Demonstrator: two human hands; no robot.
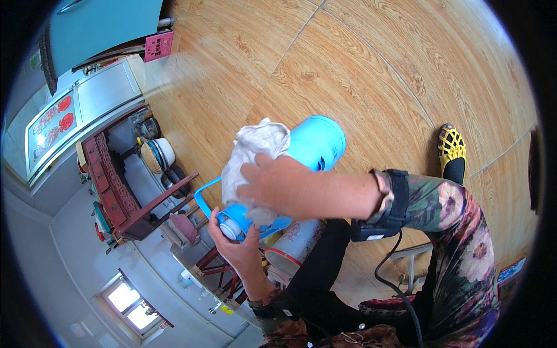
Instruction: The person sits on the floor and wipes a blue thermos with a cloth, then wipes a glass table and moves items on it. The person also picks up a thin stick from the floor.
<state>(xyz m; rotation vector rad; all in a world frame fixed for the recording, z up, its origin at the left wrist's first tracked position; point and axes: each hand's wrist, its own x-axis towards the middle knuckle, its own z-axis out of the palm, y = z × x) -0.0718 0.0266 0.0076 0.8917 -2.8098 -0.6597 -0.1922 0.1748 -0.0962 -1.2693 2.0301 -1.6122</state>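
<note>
A bright blue thermos flask (320, 141) is tilted in front of me, its base towards the upper right. My left hand (239, 250) grips its top end around the neck and the white stopper (230, 228). The flask's blue carrying handle (202, 200) sticks out past those fingers. Over the flask's middle, my right hand (278, 185) presses a crumpled whitish cloth (252, 148). Its fingers look slightly blurred. The cloth and the right forearm hide much of the flask's side.
Below the flask stands a pale drum (296, 248) with a red rim. A carved red wooden table (109, 182) stands at the left, with basins (163, 152) under it. A metal-legged stool (411, 261) is beside my legs. My yellow shoe (452, 148) rests on the wood-patterned floor (348, 65).
</note>
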